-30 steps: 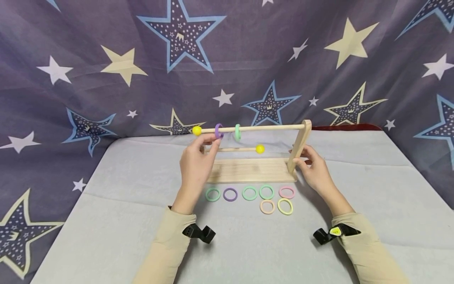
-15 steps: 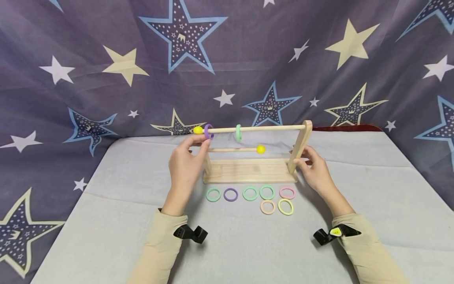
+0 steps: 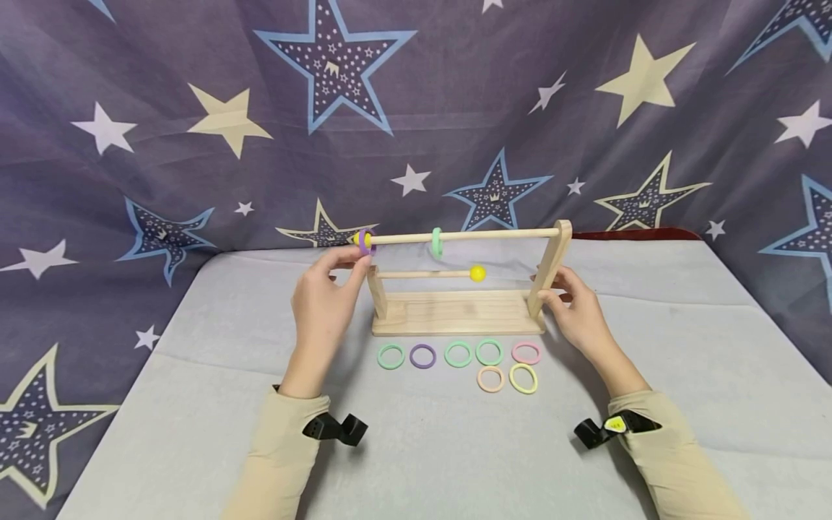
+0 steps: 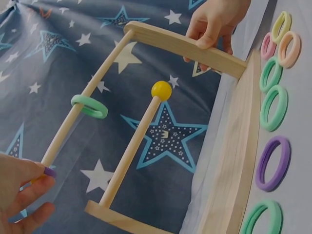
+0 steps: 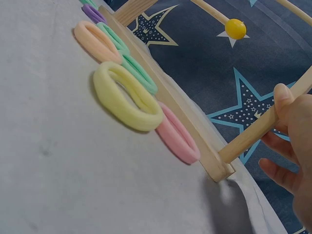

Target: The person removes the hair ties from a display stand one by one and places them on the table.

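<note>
My left hand (image 3: pixel 328 292) pinches a purple hair tie (image 3: pixel 365 243) between thumb and fingers, and the band circles the yellow ball at the left end of the upper rod (image 3: pixel 494 235). In the left wrist view only a sliver of that purple band shows past the fingers. A mint green hair tie (image 4: pixel 89 106) hangs on the same rod, near its middle. With thumb and fingers my right hand (image 3: pixel 575 307) grips the tall right upright (image 3: pixel 549 267) of the wooden stand (image 3: pixel 458 314). The stand's lower rod (image 3: pixel 425 274) is bare and ends in a yellow ball (image 4: pixel 161 90).
In front of the stand's base, several loose hair ties lie on the grey cloth: mint green (image 3: pixel 391 357), purple (image 3: pixel 422 356), pink (image 3: pixel 526 353), peach (image 3: pixel 490 379) and yellow (image 3: pixel 523 378). A star-printed curtain (image 3: pixel 416 108) hangs behind.
My left hand has slid the purple hair tie leftward along the upper rod, from well inside the ball to over it. The right hand keeps its grip on the upright.
</note>
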`<state>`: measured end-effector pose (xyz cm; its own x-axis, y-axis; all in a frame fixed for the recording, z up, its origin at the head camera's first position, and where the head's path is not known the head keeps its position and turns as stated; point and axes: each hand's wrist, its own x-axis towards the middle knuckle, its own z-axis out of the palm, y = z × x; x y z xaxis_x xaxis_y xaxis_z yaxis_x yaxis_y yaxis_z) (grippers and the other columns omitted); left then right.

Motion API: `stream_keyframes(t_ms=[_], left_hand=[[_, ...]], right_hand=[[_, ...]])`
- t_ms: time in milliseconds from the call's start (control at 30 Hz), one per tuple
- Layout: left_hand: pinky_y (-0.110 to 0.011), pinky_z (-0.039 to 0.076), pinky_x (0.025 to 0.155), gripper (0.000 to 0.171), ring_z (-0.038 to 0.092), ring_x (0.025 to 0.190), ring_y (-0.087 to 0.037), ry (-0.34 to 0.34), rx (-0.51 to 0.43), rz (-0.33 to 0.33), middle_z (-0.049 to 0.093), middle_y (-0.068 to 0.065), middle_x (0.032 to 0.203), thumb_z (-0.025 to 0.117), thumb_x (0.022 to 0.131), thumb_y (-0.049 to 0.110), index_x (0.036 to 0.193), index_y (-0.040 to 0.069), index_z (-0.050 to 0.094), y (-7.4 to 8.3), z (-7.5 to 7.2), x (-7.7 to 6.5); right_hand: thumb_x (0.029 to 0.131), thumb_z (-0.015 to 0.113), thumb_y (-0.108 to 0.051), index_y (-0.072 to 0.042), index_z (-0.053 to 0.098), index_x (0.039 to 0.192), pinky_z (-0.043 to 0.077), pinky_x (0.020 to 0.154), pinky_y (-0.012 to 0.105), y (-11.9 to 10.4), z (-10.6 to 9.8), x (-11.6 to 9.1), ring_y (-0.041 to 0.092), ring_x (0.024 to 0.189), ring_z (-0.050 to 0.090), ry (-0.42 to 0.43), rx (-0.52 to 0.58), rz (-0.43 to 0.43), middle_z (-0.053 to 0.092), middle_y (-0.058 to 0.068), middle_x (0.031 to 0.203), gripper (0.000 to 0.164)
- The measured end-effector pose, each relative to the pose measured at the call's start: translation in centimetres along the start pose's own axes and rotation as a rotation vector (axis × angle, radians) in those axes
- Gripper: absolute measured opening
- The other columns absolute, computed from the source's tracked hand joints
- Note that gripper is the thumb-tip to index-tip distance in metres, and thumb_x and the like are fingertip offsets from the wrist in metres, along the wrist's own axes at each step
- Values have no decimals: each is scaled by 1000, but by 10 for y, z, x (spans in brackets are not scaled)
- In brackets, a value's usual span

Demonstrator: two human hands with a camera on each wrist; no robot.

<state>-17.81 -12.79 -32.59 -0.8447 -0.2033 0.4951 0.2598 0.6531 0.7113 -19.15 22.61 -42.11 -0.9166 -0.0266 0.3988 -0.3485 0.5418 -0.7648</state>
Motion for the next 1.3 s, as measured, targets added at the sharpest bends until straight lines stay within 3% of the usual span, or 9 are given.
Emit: stream_keyframes(t_ms=[267, 667, 900, 1133, 1300], left_hand=[[-41, 44, 70, 18, 69, 92, -27, -23, 36, 3, 75, -3, 97, 74, 90, 31, 101, 16, 75, -6, -5, 3], [-35, 43, 71, 16, 65, 89, -16, -36, 55, 58, 71, 2, 95, 77, 88, 30, 95, 16, 75, -7, -8, -1], [-39, 45, 68, 13, 64, 88, -15, -66, 71, 92, 70, 2, 91, 77, 87, 27, 92, 15, 74, -3, -8, -9], [-41, 47, 70, 11, 64, 88, -17, -131, 102, 138, 69, 0, 90, 76, 87, 24, 92, 15, 74, -1, -8, -17], [-40, 47, 71, 9, 63, 88, -16, -226, 106, 206, 68, 1, 92, 74, 88, 22, 94, 16, 73, -3, -4, -22]], right_hand=[[93, 66, -6, 0, 55, 132, 42, 80, 28, 2, 0, 0, 4, 104, 56, 2, -1, -6, 68, 19, 115, 41], [92, 67, -6, 0, 55, 130, 42, 79, 26, 3, 0, 1, -6, 102, 53, 10, 4, -15, 68, 19, 115, 40], [92, 67, -5, 0, 56, 130, 42, 78, 23, 3, 0, 1, -12, 101, 51, 15, 6, -24, 69, 18, 114, 40], [92, 67, -6, 0, 56, 131, 42, 79, 24, 3, 1, 0, -12, 101, 51, 10, 13, -18, 69, 18, 115, 41], [92, 67, -5, 1, 56, 130, 42, 79, 22, 3, 0, 0, -13, 100, 50, 12, 16, -21, 68, 19, 115, 40]])
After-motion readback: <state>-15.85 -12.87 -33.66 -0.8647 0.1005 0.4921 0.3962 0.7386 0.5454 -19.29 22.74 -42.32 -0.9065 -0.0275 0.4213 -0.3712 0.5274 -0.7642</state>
